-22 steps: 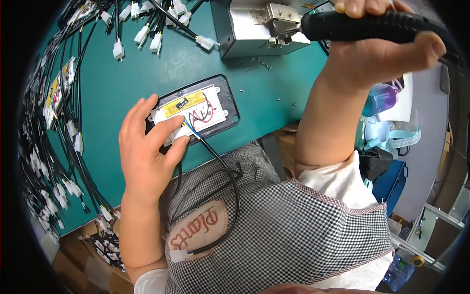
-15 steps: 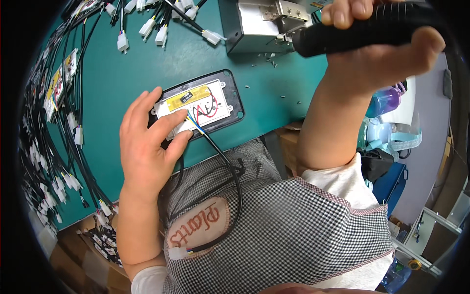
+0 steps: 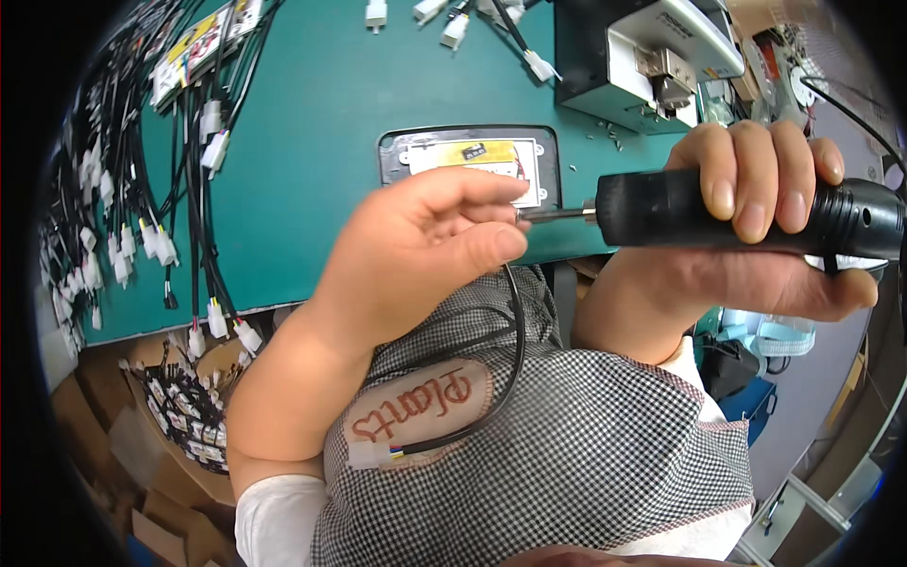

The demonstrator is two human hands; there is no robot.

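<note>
My right hand point(image 3: 756, 236) grips a black electric screwdriver point(image 3: 746, 215), held level with its metal bit point(image 3: 550, 214) pointing left. My left hand point(image 3: 425, 255) is raised in front of my chest, thumb and fingertips pinched at the tip of the bit; whatever small part sits there is hidden by the fingers. Behind the hands, a black rectangular tray point(image 3: 397, 151) lies on the teal table point(image 3: 312, 132) and holds a white module with a yellow label point(image 3: 482, 156). A black cable point(image 3: 515, 359) runs from the tray down over my checked apron.
A grey and white machine point(image 3: 642, 66) stands at the back right of the table. Bundles of black cables with white connectors point(image 3: 142, 208) hang along the left edge. Cardboard boxes point(image 3: 142, 444) with more cables sit below the table at the left.
My left hand left the module in the tray and rose to meet the screwdriver bit. My right hand brought the screwdriver down and toward me. The view shifted closer.
</note>
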